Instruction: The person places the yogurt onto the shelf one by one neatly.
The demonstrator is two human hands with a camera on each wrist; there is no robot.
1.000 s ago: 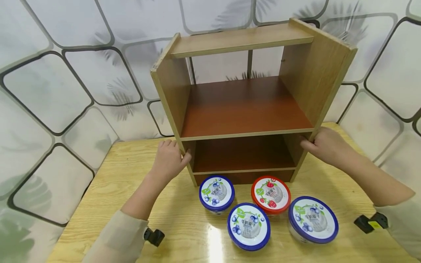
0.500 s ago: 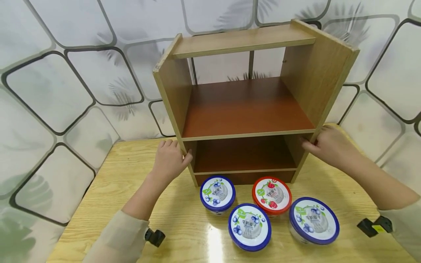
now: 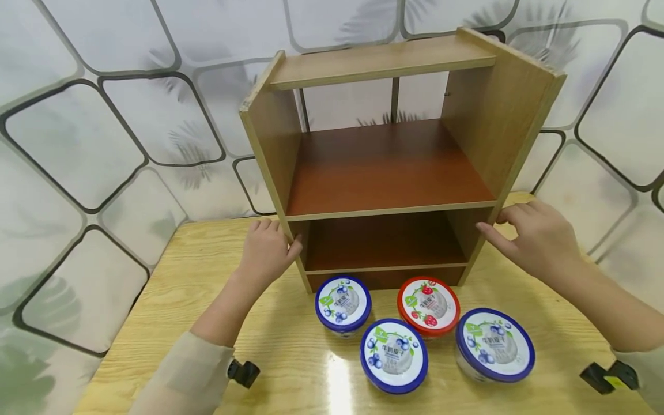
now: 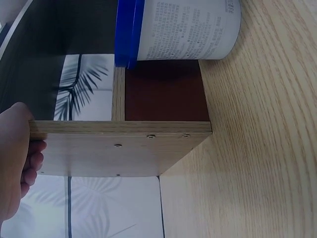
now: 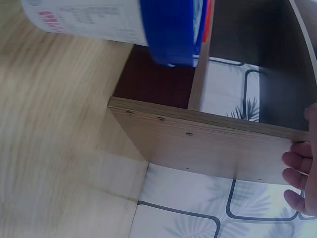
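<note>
A small wooden shelf unit (image 3: 390, 164) with reddish-brown boards stands upright on the table. My left hand (image 3: 266, 249) grips the front edge of its left side panel, thumb inside and fingers outside, as the left wrist view shows too. Over on the right, my right hand (image 3: 542, 239) is loosened at the right panel's front edge, its thumb and fingers on either side. In front stand three round tubs with blue lids: a left tub (image 3: 343, 304), a front tub (image 3: 393, 356) and a right tub (image 3: 495, 346). Between them is a red-lidded tub (image 3: 428, 305).
The light wood table (image 3: 207, 271) extends to both sides of the shelf. A patterned wall covering (image 3: 124, 132) rises behind and beside it. The tubs sit close before the shelf's base board (image 3: 389, 279).
My right hand has loosened its grip on the right panel and drawn slightly outward to the right. The left hand keeps its hold; shelf and tubs stay in place.
</note>
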